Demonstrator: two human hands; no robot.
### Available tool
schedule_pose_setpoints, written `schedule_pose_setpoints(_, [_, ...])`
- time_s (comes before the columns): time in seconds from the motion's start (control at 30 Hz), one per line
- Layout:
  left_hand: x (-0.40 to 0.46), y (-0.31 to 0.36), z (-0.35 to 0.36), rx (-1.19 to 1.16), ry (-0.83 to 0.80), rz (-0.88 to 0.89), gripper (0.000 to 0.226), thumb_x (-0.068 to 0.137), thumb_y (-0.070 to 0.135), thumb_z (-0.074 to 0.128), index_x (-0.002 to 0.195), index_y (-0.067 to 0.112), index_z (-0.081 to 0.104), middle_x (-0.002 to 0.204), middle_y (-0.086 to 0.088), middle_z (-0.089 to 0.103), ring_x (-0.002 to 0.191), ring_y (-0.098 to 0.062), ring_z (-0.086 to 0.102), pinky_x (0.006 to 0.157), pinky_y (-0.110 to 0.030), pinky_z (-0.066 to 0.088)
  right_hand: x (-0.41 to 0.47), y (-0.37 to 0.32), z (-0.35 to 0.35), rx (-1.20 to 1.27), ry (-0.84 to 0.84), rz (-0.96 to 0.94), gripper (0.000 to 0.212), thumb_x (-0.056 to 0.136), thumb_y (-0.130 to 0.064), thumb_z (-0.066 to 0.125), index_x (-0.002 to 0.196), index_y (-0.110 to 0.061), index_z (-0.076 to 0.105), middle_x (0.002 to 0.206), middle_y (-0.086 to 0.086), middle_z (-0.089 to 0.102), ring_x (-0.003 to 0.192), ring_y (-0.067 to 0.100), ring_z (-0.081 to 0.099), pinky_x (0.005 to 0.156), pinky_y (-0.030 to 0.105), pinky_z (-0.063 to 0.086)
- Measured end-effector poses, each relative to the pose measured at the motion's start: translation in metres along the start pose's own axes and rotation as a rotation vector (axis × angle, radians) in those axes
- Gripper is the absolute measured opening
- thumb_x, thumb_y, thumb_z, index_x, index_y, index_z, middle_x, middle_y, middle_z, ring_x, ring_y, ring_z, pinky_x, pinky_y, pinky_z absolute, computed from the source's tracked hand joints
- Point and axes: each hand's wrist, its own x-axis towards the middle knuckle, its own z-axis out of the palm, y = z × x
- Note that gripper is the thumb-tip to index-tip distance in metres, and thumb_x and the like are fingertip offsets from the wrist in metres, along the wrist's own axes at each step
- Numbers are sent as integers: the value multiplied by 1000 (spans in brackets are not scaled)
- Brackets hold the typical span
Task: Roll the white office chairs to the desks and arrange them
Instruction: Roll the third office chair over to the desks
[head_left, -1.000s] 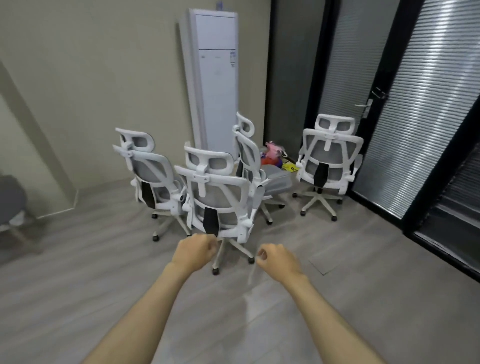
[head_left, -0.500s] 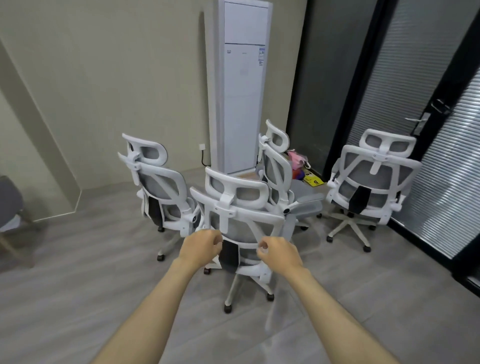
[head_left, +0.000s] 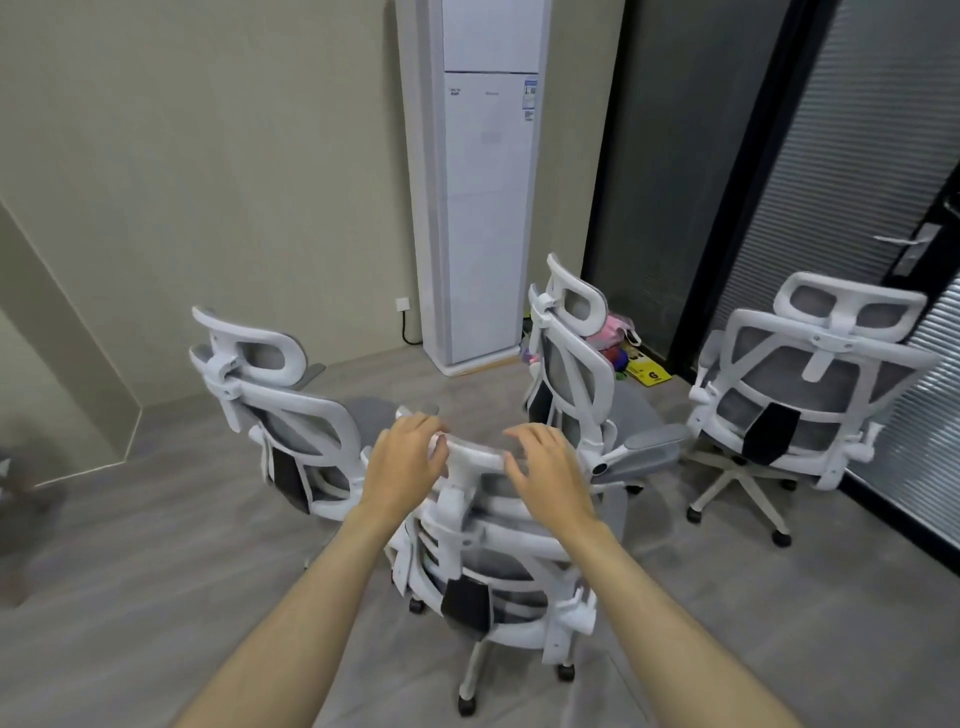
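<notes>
Nearest chair's headrest (head_left: 475, 457) under left hand (head_left: 405, 460), right hand (head_left: 548, 467).

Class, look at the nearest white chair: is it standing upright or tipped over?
Upright. The nearest chair's casters sit on the floor, and its headrest is topmost, under both hands.

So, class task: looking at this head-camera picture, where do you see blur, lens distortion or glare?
Head view: wide-angle bending bows the air conditioner and the door frame; motion blur smears the floor's left edge; both hands and the nearest chair are fairly sharp; no strong glare.
</notes>
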Motion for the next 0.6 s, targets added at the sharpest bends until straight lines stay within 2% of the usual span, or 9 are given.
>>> schedule_pose_setpoints(0.07, [26,-8,14,11,-15,45,13,96,21,60,103,21,70,99,8,68,89,-19,59,78,-39,48,24,11,12,45,-136,56,33,103,-40,51,128,-22,61,128,-5,59,121,18,51,100,37,46])
schedule_pose_setpoints(0.1, [36,-14,21,16,-44,63,12,96,22,59,101,21,70,95,8,68,86,-19,60,80,-40,47,33,15,18,46,-224,84,34,104,-47,45,122,-24,62,125,-4,60,118,20,55,95,41,48])
schedule_pose_setpoints(0.13, [45,-21,28,21,-89,77,14,98,26,56,96,23,69,89,9,67,81,-18,59,82,-42,47,41,18,22,13,-305,108,38,103,-54,38,111,-27,63,117,-2,63,111,25,60,90,44,49])
schedule_pose_setpoints(0.2, [58,-34,42,64,-200,86,33,102,37,40,78,26,60,72,9,61,69,-14,55,87,-44,45,49,22,30,-94,-354,104,53,101,-67,25,87,-30,61,98,1,70,94,31,66,77,44,50])
schedule_pose_setpoints(0.27, [62,-44,53,124,-246,115,49,102,43,24,69,24,54,64,7,58,66,-15,51,89,-43,41,48,25,37,-150,-257,79,64,97,-75,19,88,-32,66,87,-1,73,85,27,68,72,41,49])
schedule_pose_setpoints(0.3, [63,-47,57,122,-236,132,51,102,44,22,68,24,55,64,7,58,66,-15,50,87,-43,40,46,27,40,-173,-194,65,67,95,-78,19,90,-33,69,83,-3,73,81,23,68,70,40,49])
schedule_pose_setpoints(0.4, [59,-54,59,56,-141,189,44,103,43,30,66,30,51,64,9,56,64,-13,44,79,-42,40,37,31,49,-269,-113,44,78,90,-87,18,80,-26,67,73,-3,69,73,18,67,64,40,50])
schedule_pose_setpoints(0.5, [51,-58,58,4,-101,223,39,103,43,35,67,35,47,62,12,45,65,-12,39,76,-38,36,28,28,46,-269,-96,43,76,86,-91,24,85,-29,68,77,-7,70,75,15,67,65,39,50])
schedule_pose_setpoints(0.6, [41,-60,56,-18,-183,238,44,103,55,31,78,34,61,72,15,50,73,-9,43,81,-33,30,19,19,36,-207,-46,46,66,85,-88,39,95,-33,74,89,-12,75,83,11,68,67,33,49])
